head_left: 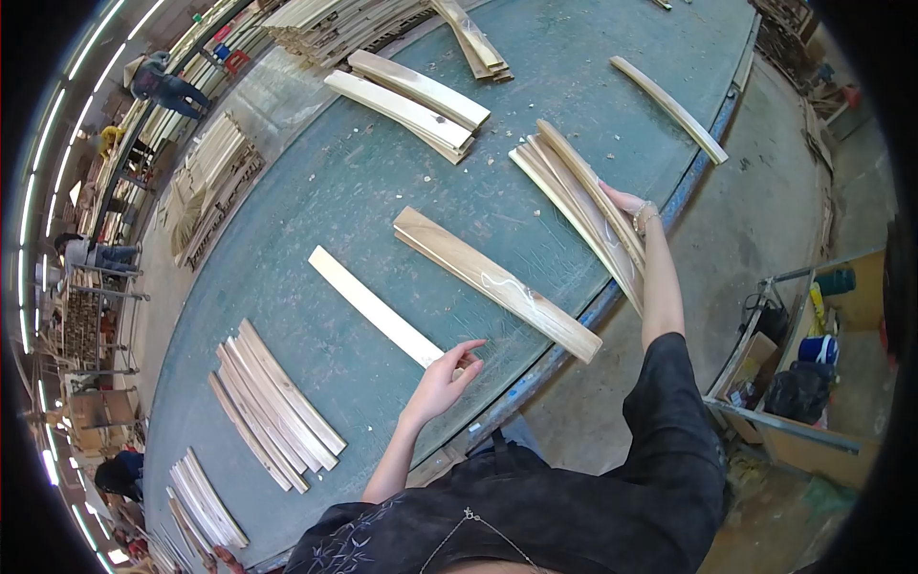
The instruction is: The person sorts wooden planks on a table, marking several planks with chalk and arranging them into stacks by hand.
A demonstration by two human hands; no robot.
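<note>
Two bare hands are at wooden strips on a scuffed green table (564,81), seen in the head view. At 2 o'clock, the right hand (625,202) touches the outer edge of a bundle of strips (574,201); its fingers are partly hidden, and whether they grip cannot be told. At 6 o'clock, the left hand (446,380), fingers loosely curved, meets the near end of a pale strip (368,300) pointing toward 10 o'clock; whether it grips the wood cannot be told. A brown board (492,279) lies between them, its near end past the table edge. More slats (277,402) rest at 8 o'clock, a lone strip (669,107) between 1 and 2, a wooden cart (813,438) at 4.
</note>
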